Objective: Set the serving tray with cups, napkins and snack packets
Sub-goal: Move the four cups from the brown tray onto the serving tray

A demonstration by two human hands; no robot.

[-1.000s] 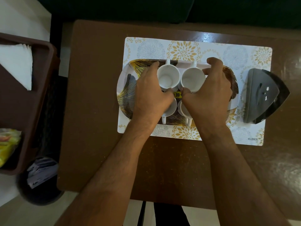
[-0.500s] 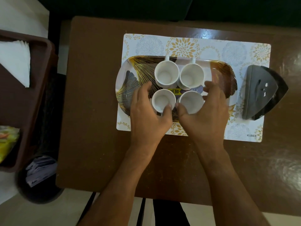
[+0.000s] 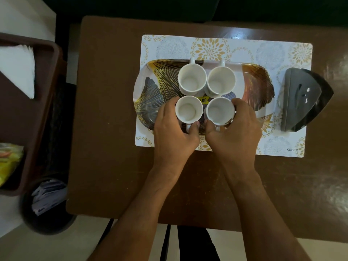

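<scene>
Judging by how things lie, the cup part of the job looks close to done: four white cups stand in a two-by-two block on the leaf-patterned serving tray [image 3: 259, 85], which sits on a floral placemat [image 3: 263, 51] toward the far right part of the brown desk [image 3: 113, 129]. The left hand [image 3: 173, 129] curls round the near-left cup [image 3: 188, 110], thumb by its handle, and the right hand [image 3: 235, 129] curls round the near-right cup [image 3: 220, 111] the same way; both cups appear to rest on the tray near its front edge. The far-left cup [image 3: 192, 78] and far-right cup [image 3: 221, 80] stand free behind them. Napkins and snack packets are still to come: a white napkin stack [image 3: 17, 70] and a yellow snack packet [image 3: 8, 162] lie in a brown bin [image 3: 47, 113] off the desk's left edge, well apart from the tray. A dark triangular holder [image 3: 305, 98] stands at the placemat's right edge. Compared with a second ago, the hands have drawn back from the far pair of cups to the near pair, which are now uncovered.
</scene>
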